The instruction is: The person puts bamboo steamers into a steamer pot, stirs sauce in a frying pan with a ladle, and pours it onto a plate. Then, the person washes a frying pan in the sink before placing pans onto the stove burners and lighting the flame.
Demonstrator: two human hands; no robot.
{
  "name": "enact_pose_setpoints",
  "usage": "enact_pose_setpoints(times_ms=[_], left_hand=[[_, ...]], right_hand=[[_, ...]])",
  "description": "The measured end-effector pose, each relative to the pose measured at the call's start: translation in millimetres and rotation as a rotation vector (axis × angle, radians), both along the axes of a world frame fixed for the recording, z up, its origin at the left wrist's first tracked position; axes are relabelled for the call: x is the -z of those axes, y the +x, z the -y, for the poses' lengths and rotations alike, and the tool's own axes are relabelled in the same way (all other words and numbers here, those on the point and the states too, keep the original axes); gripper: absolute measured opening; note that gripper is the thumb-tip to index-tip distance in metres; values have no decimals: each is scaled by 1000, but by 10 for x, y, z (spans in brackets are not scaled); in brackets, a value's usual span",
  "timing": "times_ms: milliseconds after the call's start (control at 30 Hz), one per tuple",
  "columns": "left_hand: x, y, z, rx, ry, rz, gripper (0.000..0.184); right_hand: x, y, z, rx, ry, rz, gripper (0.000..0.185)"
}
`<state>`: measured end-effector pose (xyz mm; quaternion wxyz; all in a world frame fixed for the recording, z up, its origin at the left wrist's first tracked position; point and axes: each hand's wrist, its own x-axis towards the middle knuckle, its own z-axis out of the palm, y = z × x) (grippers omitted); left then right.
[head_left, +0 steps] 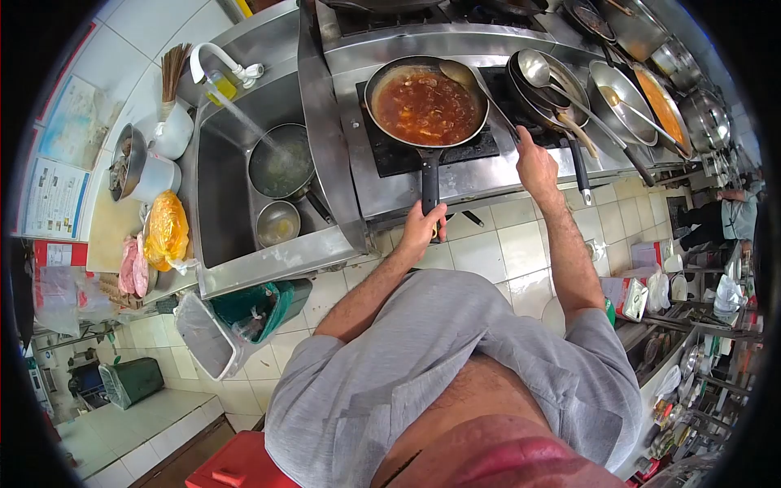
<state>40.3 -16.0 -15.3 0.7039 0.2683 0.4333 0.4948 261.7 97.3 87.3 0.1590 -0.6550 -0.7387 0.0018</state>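
One pan (428, 144) beyond left fingers (440, 215) (snug round handle (430, 179)), ladle (459, 74) in closed right fingers (525, 141)

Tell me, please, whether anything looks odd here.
The tap runs into a pan in the sink, slightly odd while the left hand holds the skillet handle and the right hand a long spoon.

Tap's (224, 55) running straight into a pan (277, 172) in the metal sink (277, 272), little bowl (278, 223) right by it. Yellow bag (166, 229) off to the side, next to something pink (133, 268), can't tell what.
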Motion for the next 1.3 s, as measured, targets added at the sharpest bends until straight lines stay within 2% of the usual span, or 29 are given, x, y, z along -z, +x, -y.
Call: enact_pose_setpoints(times_ms=[300,400,567,600,667,700,767,900,967,1100,1133,1200,1233,1300], left_hand=[[-9,8,-1,-11,6,0,21],[-14,7,0,-10,5,-7,21],[-15,3,1,-7,12,-15,22],[-30,-1,2,-6,10,-21,22],[-43,8,2,0,7,-26,22],[-39,14,-2,-4,11,-21,22],[-43,6,-3,-7,14,-19,21],[-78,21,-7,-1,-1,-38,20],[-85,23,-16,-4,-5,-39,20],[-76,26,-24,2,-36,-58,21],[-71,25,-23,0,-38,-64,20],[-84,16,-22,3,-33,-68,21],[-89,8,-20,8,-29,-70,21],[-66,0,-22,18,-15,-67,21]], right_hand=[[-8,30,-241,-27,-2,121,31],[-16,-30,-323,-1,-73,137,32],[161,-48,-468,-30,-81,-221,31],[166,-56,-497,-31,-82,-220,31],[141,-100,-528,30,-333,-393,31],[57,-160,-499,32,-332,-392,31],[-100,-296,-405,85,-521,-491,31],[-219,-436,-288,112,-580,-609,28],[-167,-449,-300,113,-725,-802,24],[-88,-358,-370,73,-916,-1024,19],[-57,-346,-367,72,-916,-1024,19],[-43,-361,-330,48,-691,-791,21],[52,-323,-324,44,-692,-790,21],[173,-256,-259,-232,-17,-334,23]])
